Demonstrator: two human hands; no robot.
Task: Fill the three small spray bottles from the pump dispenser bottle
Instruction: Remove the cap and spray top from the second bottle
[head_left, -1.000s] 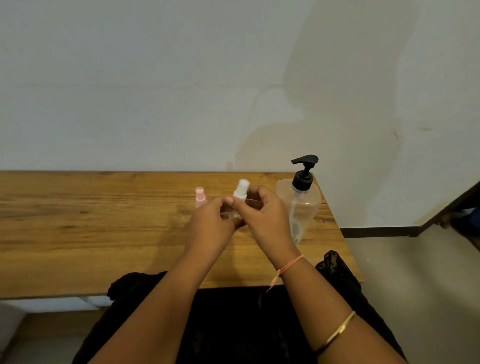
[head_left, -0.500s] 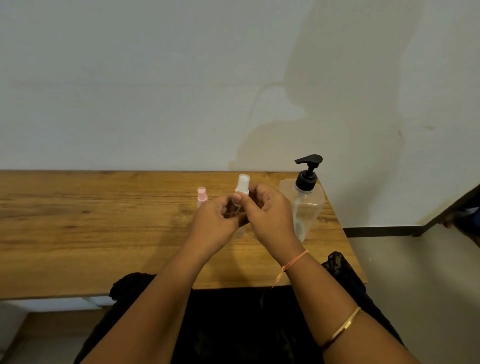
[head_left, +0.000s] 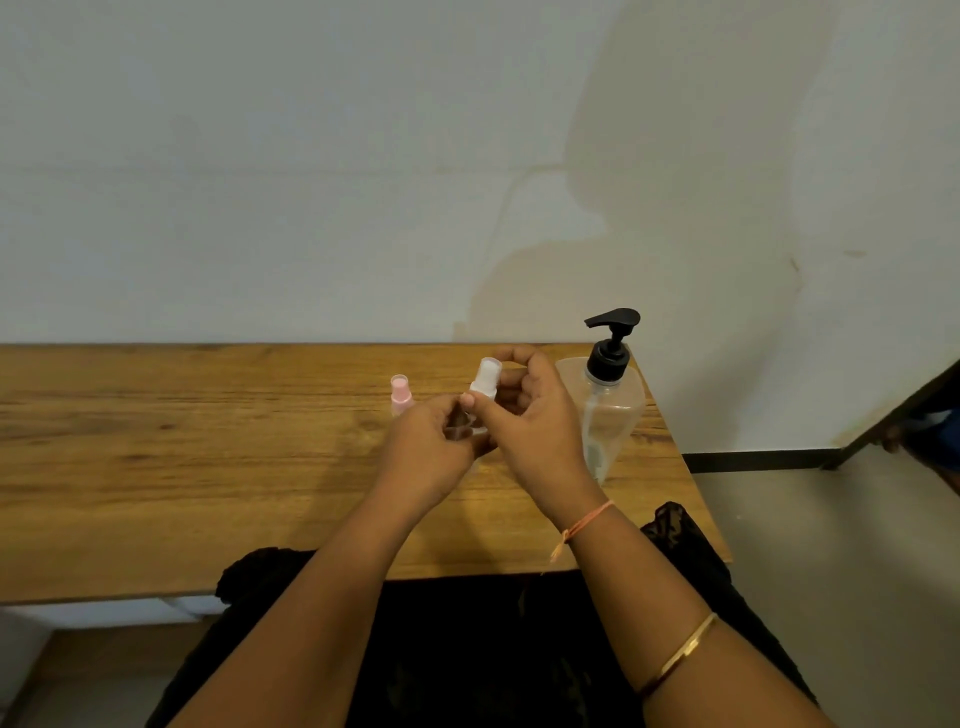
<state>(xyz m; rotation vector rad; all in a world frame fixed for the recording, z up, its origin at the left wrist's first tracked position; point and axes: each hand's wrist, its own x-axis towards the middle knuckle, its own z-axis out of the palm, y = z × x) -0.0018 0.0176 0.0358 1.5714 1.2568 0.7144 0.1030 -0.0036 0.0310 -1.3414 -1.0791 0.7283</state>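
Over the wooden table (head_left: 182, 467), both hands hold a small clear spray bottle with a white top (head_left: 487, 378). My left hand (head_left: 426, 452) grips its clear lower body. My right hand (head_left: 535, 421) pinches it around the neck, just under the white top. A second small spray bottle with a pink top (head_left: 400, 394) stands upright behind my left hand, its body hidden. The clear pump dispenser bottle with a black pump head (head_left: 608, 400) stands at the table's right end, close beside my right hand. I see no third small bottle.
A pale wall runs right behind the table. The table's right edge (head_left: 675, 457) lies just past the dispenser, with floor beyond. My dark-clothed lap is under the near edge. Something dark and a blue patch sit at the far right.
Both hands have lifted the white-topped bottle slightly higher and farther away. My right fingers have shifted around its neck. The pink-topped bottle and dispenser stand as before.
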